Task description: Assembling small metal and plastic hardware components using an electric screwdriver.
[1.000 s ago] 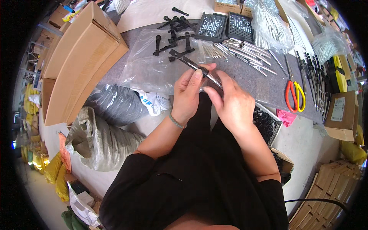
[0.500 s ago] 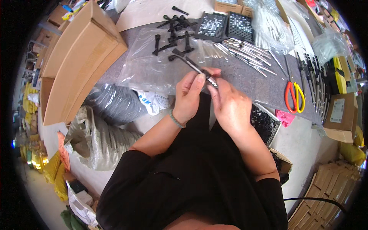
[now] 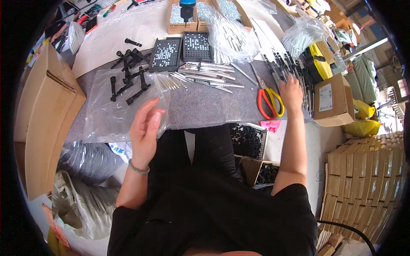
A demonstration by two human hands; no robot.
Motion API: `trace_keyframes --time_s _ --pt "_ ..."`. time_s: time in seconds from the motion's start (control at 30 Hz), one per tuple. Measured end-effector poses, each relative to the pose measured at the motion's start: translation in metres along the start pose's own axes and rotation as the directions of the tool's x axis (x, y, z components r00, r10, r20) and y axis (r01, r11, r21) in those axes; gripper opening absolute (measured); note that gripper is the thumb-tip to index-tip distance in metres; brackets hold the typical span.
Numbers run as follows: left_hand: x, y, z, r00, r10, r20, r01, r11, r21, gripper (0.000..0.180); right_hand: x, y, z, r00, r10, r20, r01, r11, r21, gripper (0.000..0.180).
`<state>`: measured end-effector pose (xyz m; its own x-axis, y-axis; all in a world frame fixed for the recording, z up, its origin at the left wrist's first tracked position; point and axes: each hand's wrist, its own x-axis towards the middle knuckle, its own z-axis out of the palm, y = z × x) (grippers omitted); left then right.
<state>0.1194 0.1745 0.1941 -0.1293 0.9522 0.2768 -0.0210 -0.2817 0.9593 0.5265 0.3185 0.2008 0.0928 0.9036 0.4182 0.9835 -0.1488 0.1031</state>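
My left hand [image 3: 146, 130] hovers over the near edge of a clear plastic sheet [image 3: 102, 117], fingers loosely bent, thumb apart, nothing in it. A pile of black jointed rod pieces [image 3: 128, 70] lies beyond it on the sheet. At the right side of the table, my right hand [image 3: 292, 94] reaches into a row of black-and-silver rods [image 3: 306, 85]. Its fingers bend down among them; the tips are hidden, so a grip cannot be made out. Scissors [image 3: 268, 100] with one red and one yellow handle lie just left of that hand.
Silver rods [image 3: 209, 77] lie mid-table, before two black perforated trays [image 3: 166, 53] of small metal parts. A blue-topped driver [image 3: 187, 10] stands over cardboard boxes of small parts [image 3: 176, 27]. Cartons flank the table: a large one [image 3: 47, 106] left, a small one [image 3: 334, 100] right.
My hands have parted: the right reached to the rods at the right, the left opened. The black rod piece they held is out of them; one more lies at the pile's near side. The view shifted right.
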Motion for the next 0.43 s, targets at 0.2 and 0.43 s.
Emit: trace_keyframes --time_s 0.2,0.43 --pt "-0.011 -0.003 -0.032 0.989 0.040 -0.141 -0.015 0.985 0.174 0.030 -0.005 -0.012 0.003 0.997 -0.003 0.081 0.003 1.000 0.002 0.056" --pt "0.016 -0.011 -0.067 0.975 0.191 -0.110 -0.130 0.902 0.412 0.026 0.004 0.019 0.033 0.984 0.035 0.174 -0.038 0.999 0.019 0.028"
